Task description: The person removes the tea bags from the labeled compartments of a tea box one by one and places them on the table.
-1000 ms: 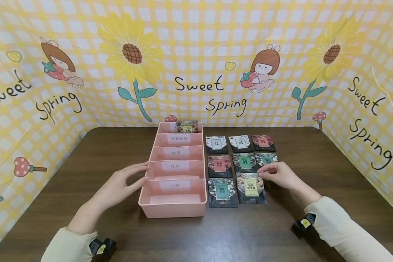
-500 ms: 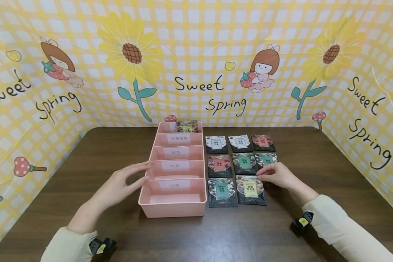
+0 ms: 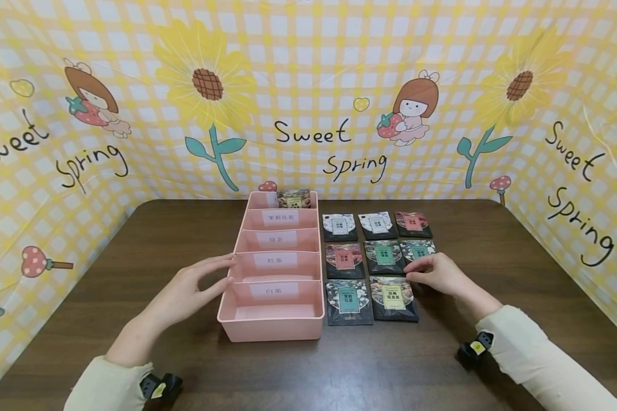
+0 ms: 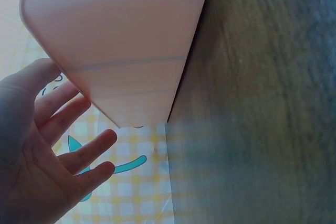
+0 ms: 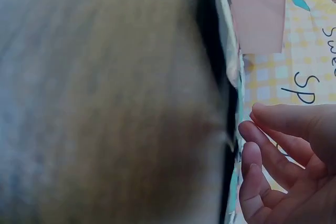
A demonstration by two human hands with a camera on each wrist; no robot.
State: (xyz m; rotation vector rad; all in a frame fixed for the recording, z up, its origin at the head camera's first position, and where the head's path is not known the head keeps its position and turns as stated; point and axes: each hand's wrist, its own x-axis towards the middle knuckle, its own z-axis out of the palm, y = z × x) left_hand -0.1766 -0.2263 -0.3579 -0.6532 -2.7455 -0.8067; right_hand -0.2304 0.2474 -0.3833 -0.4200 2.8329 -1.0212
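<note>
A pink divided box [image 3: 269,330] with labelled compartments stands on the table; a yellow-labelled tea sachet [image 3: 295,200] sits in its farthest compartment. My left hand [image 3: 182,294] rests its fingertips at the box's left rim, fingers loosely extended, also visible in the left wrist view [image 4: 58,145]. To the box's right, another yellow-labelled tea sachet [image 3: 393,299] lies flat in the nearest row. My right hand [image 3: 442,277] is at its top right corner, thumb and fingertips close together with no sachet visibly pinched; in the right wrist view the fingers [image 5: 262,156] are loosely bent beside the sachets' edges.
Beside the near yellow sachet lies a teal-labelled sachet [image 3: 349,302]. Behind are red [image 3: 345,261], green [image 3: 384,257] and teal [image 3: 418,249] ones, then two white [image 3: 339,226] and a red [image 3: 413,224]. A checked cloth [image 3: 308,85] hangs behind the brown table [image 3: 185,365].
The near yellow-labelled tea sachet has settled down flat and slightly toward me, and my right hand's fingertips have let go of its corner. My left hand has stayed in place.
</note>
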